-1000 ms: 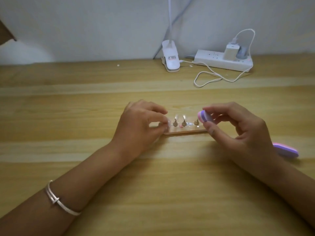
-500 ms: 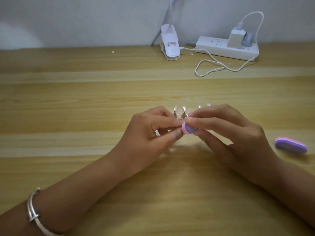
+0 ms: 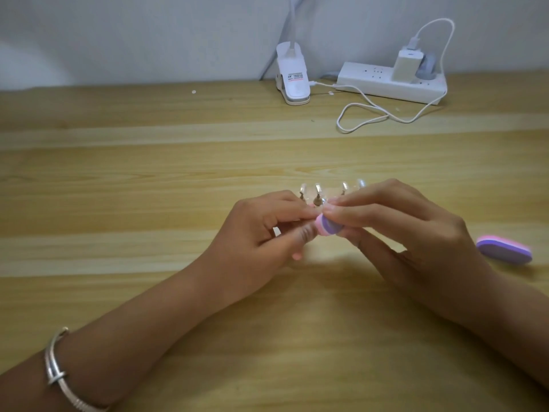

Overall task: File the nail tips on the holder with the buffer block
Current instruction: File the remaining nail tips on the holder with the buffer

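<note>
Your right hand [image 3: 416,233] pinches the pink-and-purple buffer block [image 3: 328,226] between thumb and fingertips, near the middle of the worktop [image 3: 148,203]. The block's left end is just beside the nail tip holder [image 3: 318,200]. Both hands hide most of the holder. Four clear nail tips [image 3: 318,188] show above your fingers. Your left hand [image 3: 261,230] is curled, thumb and forefinger drawn together at the block's left end; whether they clamp the holder or a tip cannot be told. A second buffer block [image 3: 505,250] lies to the right. A clip lamp [image 3: 292,75] and a power strip [image 3: 386,84] sit at the far edge.
</note>
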`<state>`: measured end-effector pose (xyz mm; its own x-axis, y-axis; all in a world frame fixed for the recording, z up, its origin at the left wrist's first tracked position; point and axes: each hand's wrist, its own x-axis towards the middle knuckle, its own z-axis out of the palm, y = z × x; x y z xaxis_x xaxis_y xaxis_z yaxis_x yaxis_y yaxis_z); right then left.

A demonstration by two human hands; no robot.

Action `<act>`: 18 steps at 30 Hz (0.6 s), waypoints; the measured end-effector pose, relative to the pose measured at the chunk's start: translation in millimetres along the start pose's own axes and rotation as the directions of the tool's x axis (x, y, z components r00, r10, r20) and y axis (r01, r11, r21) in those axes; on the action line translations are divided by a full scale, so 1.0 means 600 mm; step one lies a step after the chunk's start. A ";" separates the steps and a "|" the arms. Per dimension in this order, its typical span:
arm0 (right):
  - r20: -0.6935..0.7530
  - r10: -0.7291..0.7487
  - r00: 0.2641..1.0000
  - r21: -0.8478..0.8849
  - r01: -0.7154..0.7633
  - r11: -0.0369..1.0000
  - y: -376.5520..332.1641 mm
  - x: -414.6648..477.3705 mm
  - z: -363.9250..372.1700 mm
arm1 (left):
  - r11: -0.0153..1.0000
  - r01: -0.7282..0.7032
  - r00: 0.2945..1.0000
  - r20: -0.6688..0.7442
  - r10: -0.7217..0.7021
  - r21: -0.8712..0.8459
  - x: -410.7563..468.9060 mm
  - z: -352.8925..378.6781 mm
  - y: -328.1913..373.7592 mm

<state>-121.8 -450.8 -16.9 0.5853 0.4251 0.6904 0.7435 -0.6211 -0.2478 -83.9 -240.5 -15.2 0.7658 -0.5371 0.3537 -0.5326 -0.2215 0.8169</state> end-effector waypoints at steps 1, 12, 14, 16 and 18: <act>-0.001 0.005 1.000 -0.015 -0.005 1.000 0.003 0.001 -0.002 | 1.000 -0.004 1.000 0.002 0.004 0.018 0.000 0.001 -0.001; 0.042 -0.022 0.999 -0.022 0.023 0.999 0.012 0.007 -0.007 | 0.996 -0.032 0.999 0.008 0.032 0.077 -0.001 0.003 -0.002; 0.060 -0.058 0.996 0.017 0.057 0.998 0.006 0.004 -0.005 | 0.995 -0.066 0.998 0.029 0.064 0.076 -0.002 0.001 0.003; 0.074 -0.070 0.995 0.015 0.069 0.997 0.009 0.003 -0.008 | 0.992 -0.076 0.997 0.041 0.072 0.101 -0.001 0.002 0.003; 0.064 -0.037 0.997 -0.010 0.038 0.999 0.014 0.004 -0.011 | 0.993 -0.048 0.999 0.027 0.045 0.105 -0.001 0.002 0.001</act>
<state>-116.3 -459.6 -12.8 0.5764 0.4891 0.6546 0.7621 -0.6109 -0.2146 -85.0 -241.6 -15.6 0.7309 -0.5686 0.3775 -0.6034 -0.2800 0.7466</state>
